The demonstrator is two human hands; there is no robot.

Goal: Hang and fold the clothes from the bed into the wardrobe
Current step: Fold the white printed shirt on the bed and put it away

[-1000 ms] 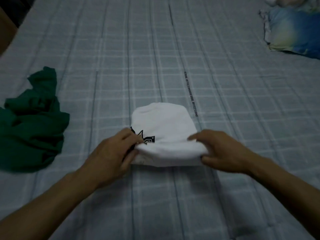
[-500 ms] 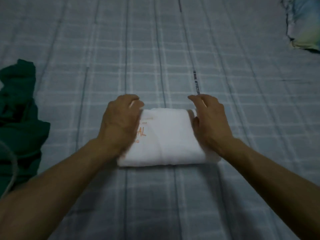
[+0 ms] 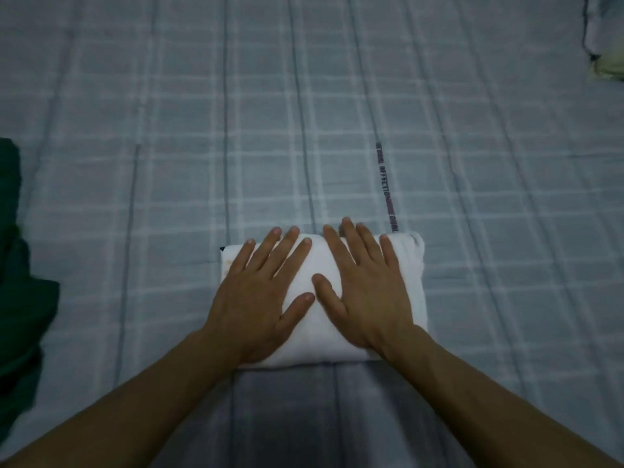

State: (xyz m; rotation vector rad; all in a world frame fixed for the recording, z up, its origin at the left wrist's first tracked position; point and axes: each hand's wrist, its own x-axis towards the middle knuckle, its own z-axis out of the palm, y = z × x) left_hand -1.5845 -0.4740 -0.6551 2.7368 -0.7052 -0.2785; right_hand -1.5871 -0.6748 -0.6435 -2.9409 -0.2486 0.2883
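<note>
The fingers of the left hand and the right hand are stretched out straight and slightly spread, and are laid flat, palms down, side by side on a folded white garment. The garment is pressed under both palms onto the grey checked bed cover, its far edge level with the fingertips. Well to the left of the left hand, a crumpled green garment is seen at the edge, and far beyond the right fingertips a pillow is partly visible.

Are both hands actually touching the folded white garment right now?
Touching. The head view shows the left hand and right hand lying flat, fingers spread, on top of the folded white cloth garment.
</note>
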